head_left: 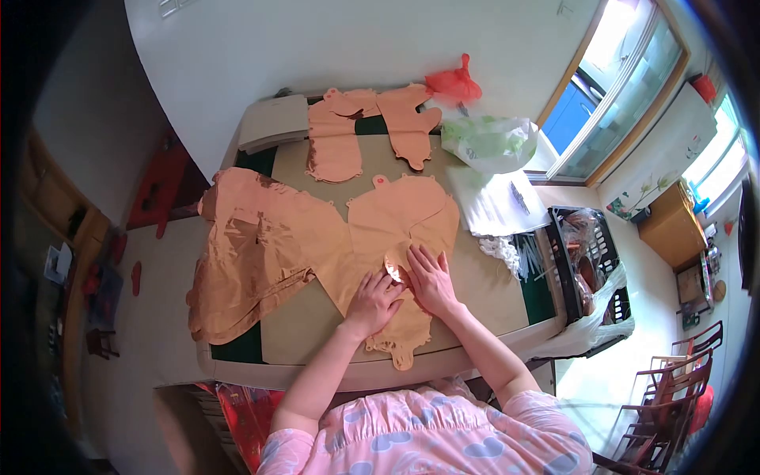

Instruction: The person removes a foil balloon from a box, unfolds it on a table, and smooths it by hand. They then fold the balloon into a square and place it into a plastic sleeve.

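**Q:** Where is the workpiece located, and how is it supported?

**A:** The flat peach-coloured foil cut-out with the scalloped edge (pixel 400 218) lies at the centre of the frame on the tan-covered table (pixel 483 297), its lower tab reaching the near edge. It lies in a single layer, apart from the crumpled heap of matching peach foil sheets (pixel 253 253) at centre left and the smaller peach foil shapes (pixel 372 127) at upper centre. Laying it flat on its own probably keeps the thin sheet smooth and easy to reach.

**Q:** State of the right hand?

**A:** The right hand (pixel 431 281) is spread flat, palm down, fingers extended and pressed on the cut-out. It grips nothing. In my judgement it acts as a hold-down so the slippery foil cannot slide.

**Q:** State of the left hand?

**A:** The left hand (pixel 372 305) rests just beside the right, fingers bent, tips at a small pale glossy flap (pixel 393 271) between the two hands. Whether it pinches the flap or only touches it cannot be determined.

**Q:** Adjacent items?

**A:** A red plastic bag (pixel 453 83) and a translucent green-white plastic bag (pixel 487 142) sit at upper right, well apart from both hands.
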`<state>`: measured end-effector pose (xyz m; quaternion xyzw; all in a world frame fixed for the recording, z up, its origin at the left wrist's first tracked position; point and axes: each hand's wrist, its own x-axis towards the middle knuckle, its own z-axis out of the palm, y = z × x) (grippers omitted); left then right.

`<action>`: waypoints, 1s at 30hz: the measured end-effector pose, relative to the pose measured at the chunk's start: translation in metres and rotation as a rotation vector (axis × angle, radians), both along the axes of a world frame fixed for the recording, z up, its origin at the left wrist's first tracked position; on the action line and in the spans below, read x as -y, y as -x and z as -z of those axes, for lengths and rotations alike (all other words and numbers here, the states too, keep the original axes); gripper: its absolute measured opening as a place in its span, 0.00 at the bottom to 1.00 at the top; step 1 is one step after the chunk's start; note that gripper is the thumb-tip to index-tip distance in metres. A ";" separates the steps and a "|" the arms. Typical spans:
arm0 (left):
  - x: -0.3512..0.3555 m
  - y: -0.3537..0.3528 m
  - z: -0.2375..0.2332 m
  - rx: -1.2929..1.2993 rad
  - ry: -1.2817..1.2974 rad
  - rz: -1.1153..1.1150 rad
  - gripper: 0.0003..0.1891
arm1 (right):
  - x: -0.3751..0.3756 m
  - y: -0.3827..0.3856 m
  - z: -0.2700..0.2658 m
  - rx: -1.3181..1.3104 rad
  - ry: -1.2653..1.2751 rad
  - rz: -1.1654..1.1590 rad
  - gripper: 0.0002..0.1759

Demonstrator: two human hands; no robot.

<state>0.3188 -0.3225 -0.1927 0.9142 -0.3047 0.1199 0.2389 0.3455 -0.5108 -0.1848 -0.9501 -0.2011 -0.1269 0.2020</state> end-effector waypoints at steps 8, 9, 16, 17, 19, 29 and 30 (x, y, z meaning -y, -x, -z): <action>-0.001 0.000 -0.006 0.063 0.126 0.008 0.16 | 0.000 -0.001 0.004 -0.042 0.030 -0.001 0.25; -0.002 -0.001 -0.007 0.063 0.207 0.013 0.15 | -0.001 0.000 0.003 -0.038 0.043 0.004 0.25; 0.011 -0.025 -0.042 0.068 0.314 -0.091 0.13 | -0.002 0.002 -0.001 -0.027 0.084 0.005 0.26; 0.014 -0.032 -0.037 0.068 0.253 -0.093 0.14 | -0.002 0.001 -0.004 -0.025 0.090 0.002 0.26; 0.020 -0.055 -0.019 0.077 0.134 -0.096 0.17 | -0.004 0.001 -0.004 -0.033 0.056 0.008 0.26; 0.020 -0.068 0.013 0.017 0.029 -0.172 0.23 | -0.003 0.001 -0.003 -0.033 0.024 0.012 0.25; 0.021 -0.068 0.012 0.016 0.026 -0.175 0.24 | -0.003 0.001 -0.005 -0.033 0.020 0.010 0.25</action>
